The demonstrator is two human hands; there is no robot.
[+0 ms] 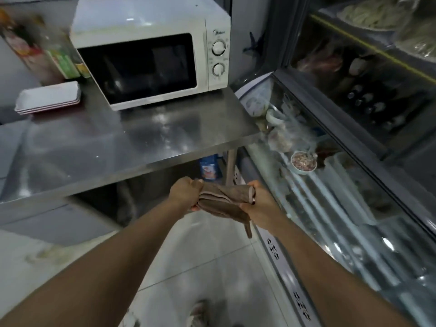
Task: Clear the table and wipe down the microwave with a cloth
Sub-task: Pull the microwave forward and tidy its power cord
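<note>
A white microwave (pixel 151 53) with a dark door and two dials stands shut at the back of the steel table (pixel 141 138). Below the table's front edge, over the floor, I hold a folded brown cloth (pixel 224 202) between both hands. My left hand (pixel 186 193) grips its left end. My right hand (pixel 259 204) grips the right end, and a corner of the cloth hangs down under it.
A stack of white rectangular trays (pixel 48 97) lies at the table's back left, beside bottles and packets (pixel 47 53). A glass-topped chest freezer (pixel 330 185) full of food runs along the right. A blue packet (pixel 208 168) sits under the table. Tiled floor lies below.
</note>
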